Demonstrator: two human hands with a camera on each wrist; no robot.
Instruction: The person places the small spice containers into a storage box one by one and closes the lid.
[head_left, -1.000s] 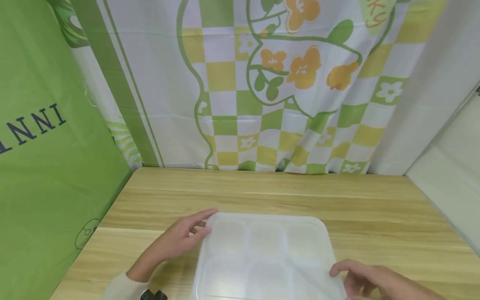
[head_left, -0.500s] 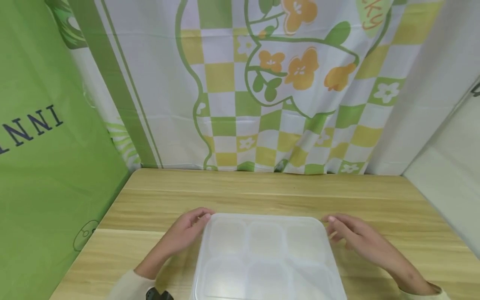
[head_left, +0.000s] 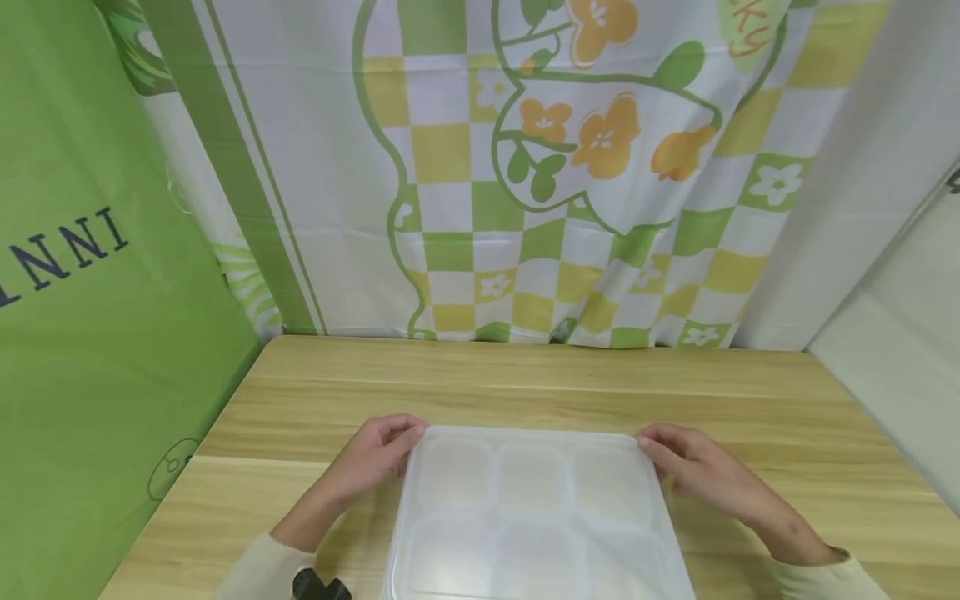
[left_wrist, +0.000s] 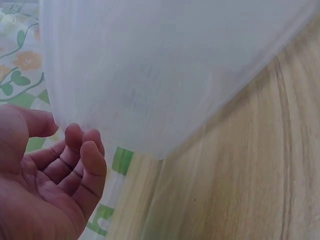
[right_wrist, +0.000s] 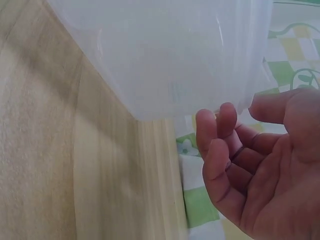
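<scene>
A frosted plastic storage box [head_left: 487,575] stands at the front of the table, with several rounded compartments showing through its pale flat lid [head_left: 534,518]. At the lid's far left corner my left hand [head_left: 375,458] pinches the rim, thumb on top and fingers curled below. My right hand [head_left: 697,467] pinches the far right corner in the same way. Both wrist views show the box's translucent side wall [left_wrist: 145,85], with the left fingertips [left_wrist: 92,152] and right fingertips [right_wrist: 218,150] right under the rim. The near edge of the box is cut off by the head view.
The wooden table [head_left: 525,383] reaches back to a checked, flowered curtain [head_left: 495,208]. A green cloth [head_left: 90,375] hangs along the left, and a pale wall [head_left: 900,333] borders the right. A small black object [head_left: 318,586] is by the left sleeve.
My right hand has moved from the lid's right side up to its far right corner and taken hold there. The left hand has shifted slightly onto its corner. The box has stayed put.
</scene>
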